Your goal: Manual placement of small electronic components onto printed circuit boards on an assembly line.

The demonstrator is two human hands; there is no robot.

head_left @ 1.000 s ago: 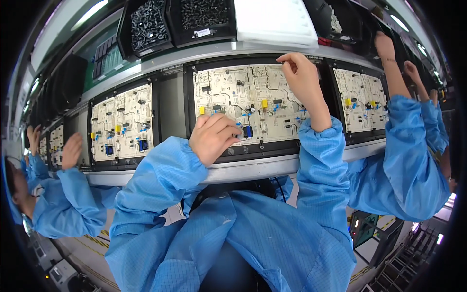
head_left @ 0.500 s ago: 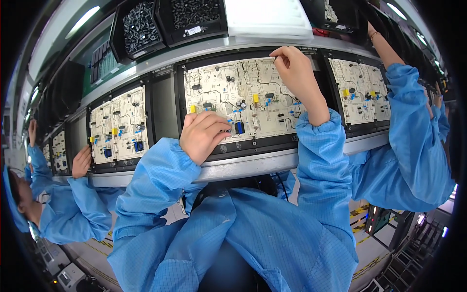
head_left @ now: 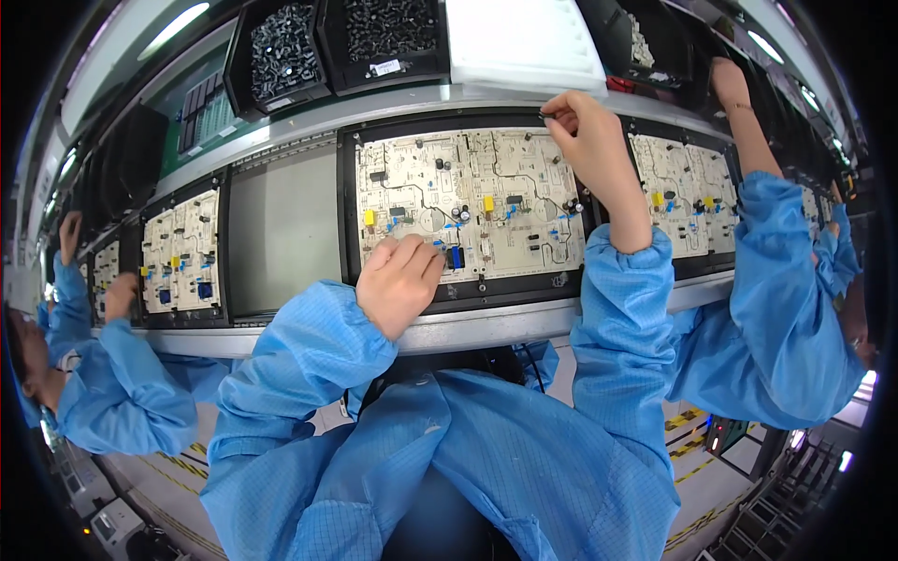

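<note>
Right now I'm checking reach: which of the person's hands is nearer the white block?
Right: the right hand is over the upper right corner of the circuit board, close to the white block; the left hand is farther off, at the board's lower left.

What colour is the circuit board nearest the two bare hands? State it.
The circuit board is pale cream, seen best in the head view.

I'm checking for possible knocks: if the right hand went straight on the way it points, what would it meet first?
Likely the grey rail, with the white tray behind it; height is unclear, so the right hand might pass over the rail.
</note>
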